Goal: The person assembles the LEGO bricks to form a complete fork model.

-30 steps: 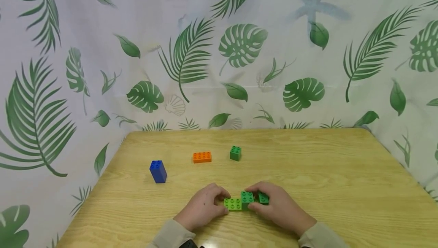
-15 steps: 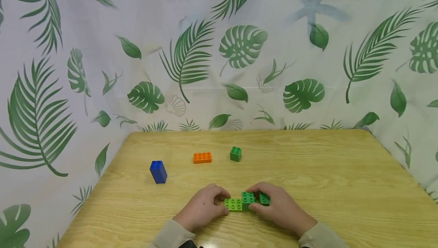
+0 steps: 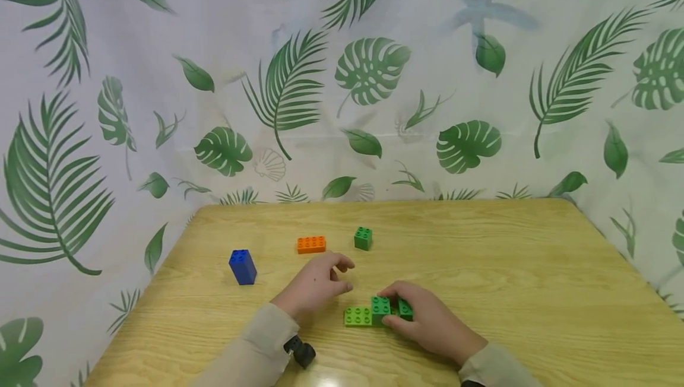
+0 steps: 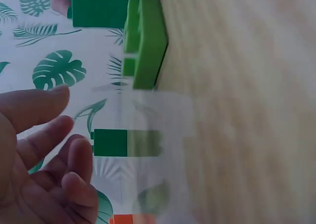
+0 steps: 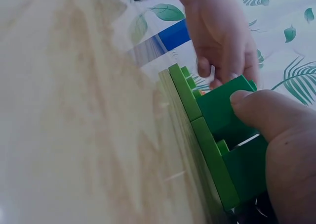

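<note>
Two flat lime-green studded plastic bricks (image 3: pixel 357 317) lie end to end on the wood-grain desk (image 3: pixel 507 256), a dark green four-stud block (image 3: pixel 380 311) straddling their seam, and the right hand (image 3: pixel 430 324) has that block pinched! Another dark green block (image 3: pixel 405 311) sits along to the right. The left hand (image 3: pixel 314 283) hovers free, fingers loosely bent. Beyond it: a flat orange brick (image 3: pixel 311 246), a small green cube brick (image 3: pixel 363 240); leftward, a tall blue brick (image 3: pixel 243 269).

2 long beige sleeves (image 3: pixel 243 351), bare fingers (image 3: pixel 344 262), black device (image 3: pixel 303 354) (small, rounded) at left cuff (image 3: pixel 275 316)
</note>
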A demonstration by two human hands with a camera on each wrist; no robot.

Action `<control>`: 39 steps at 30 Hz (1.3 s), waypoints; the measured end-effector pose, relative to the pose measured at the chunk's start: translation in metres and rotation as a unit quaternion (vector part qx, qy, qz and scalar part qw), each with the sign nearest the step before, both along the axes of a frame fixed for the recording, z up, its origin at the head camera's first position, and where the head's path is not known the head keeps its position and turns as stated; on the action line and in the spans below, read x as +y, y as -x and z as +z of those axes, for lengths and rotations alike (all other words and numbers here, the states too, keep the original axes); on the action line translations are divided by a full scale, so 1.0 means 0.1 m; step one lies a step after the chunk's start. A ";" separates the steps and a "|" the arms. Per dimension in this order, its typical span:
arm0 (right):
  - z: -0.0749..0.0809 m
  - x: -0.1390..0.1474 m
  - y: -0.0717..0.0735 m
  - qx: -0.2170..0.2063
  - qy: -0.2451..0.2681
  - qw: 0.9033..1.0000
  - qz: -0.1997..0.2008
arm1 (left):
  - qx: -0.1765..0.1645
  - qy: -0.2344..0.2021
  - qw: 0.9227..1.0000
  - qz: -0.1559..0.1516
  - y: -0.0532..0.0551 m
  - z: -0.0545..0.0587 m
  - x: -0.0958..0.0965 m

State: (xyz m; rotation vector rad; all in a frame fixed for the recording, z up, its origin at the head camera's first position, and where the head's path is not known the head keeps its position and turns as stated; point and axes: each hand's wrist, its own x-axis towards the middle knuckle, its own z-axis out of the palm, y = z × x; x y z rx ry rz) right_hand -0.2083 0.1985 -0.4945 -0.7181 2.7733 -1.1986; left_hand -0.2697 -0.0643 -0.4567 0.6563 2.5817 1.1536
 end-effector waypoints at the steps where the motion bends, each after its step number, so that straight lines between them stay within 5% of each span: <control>1: 0.00 0.00 0.00 0.002 -0.002 1.000 0.000 | 0.006 0.000 1.000 0.001 0.05 0.01 0.02; 9: 0.03 0.02 0.00 -0.011 0.006 1.000 0.006 | 0.043 0.032 0.999 0.002 0.36 0.08 0.21; 20: 0.04 0.02 -0.01 -0.020 0.001 1.000 0.008 | 0.100 0.112 0.989 0.012 0.63 0.06 0.42; 33: 0.05 0.05 0.00 -0.029 0.005 1.000 0.009 | 0.003 0.053 0.998 0.020 0.80 -0.05 0.45; 39: 0.04 0.05 0.00 -0.035 0.005 0.999 0.006 | -0.015 0.046 0.999 0.015 0.81 -0.03 0.45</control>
